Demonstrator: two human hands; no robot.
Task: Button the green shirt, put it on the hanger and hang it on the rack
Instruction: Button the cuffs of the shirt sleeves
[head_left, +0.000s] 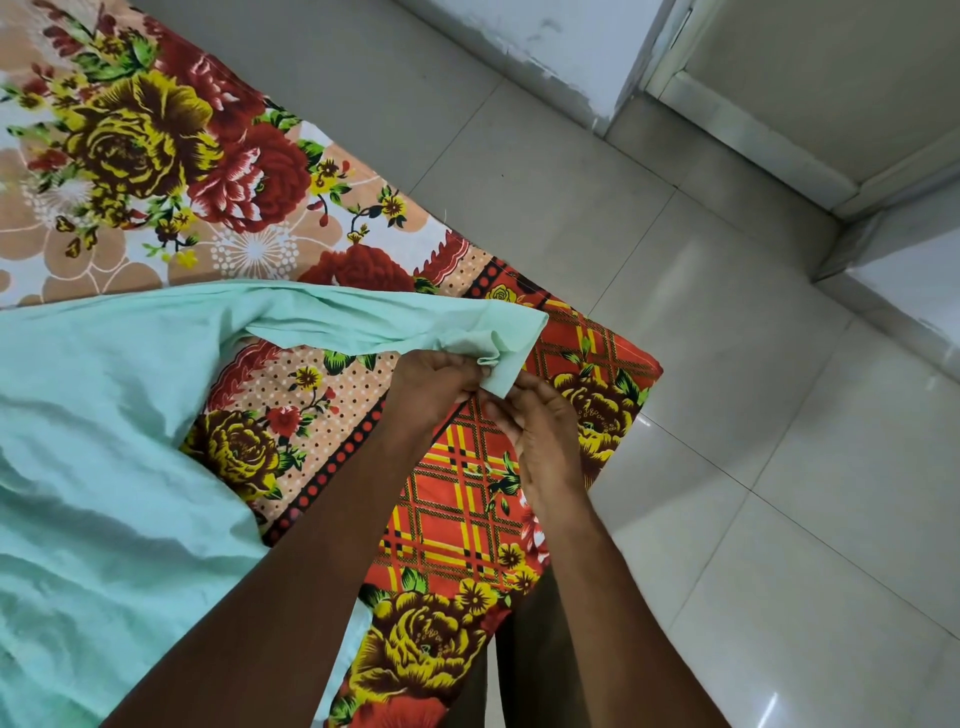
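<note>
A: Hands? Shirt?
B: Left hand (434, 382) and right hand (540, 431) pinch the sleeve cuff (506, 358) of the green shirt (104, 415), near the bed's (613, 343) corner.
A: Advice?
B: Probably steady the cuff, overlap edges flat.

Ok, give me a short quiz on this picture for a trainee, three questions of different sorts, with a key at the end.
1. True or false: the green shirt is already on a hanger.
2. Which part of the shirt are both hands working on? A) the collar B) the sleeve cuff C) the bottom hem
3. What does the shirt lie on?

Key:
1. False. No hanger shows; the shirt lies spread out flat.
2. B. The left hand and right hand pinch the cuff at the end of the stretched-out sleeve.
3. A flowered bedsheet, whose corner reaches the tiled floor.
</note>
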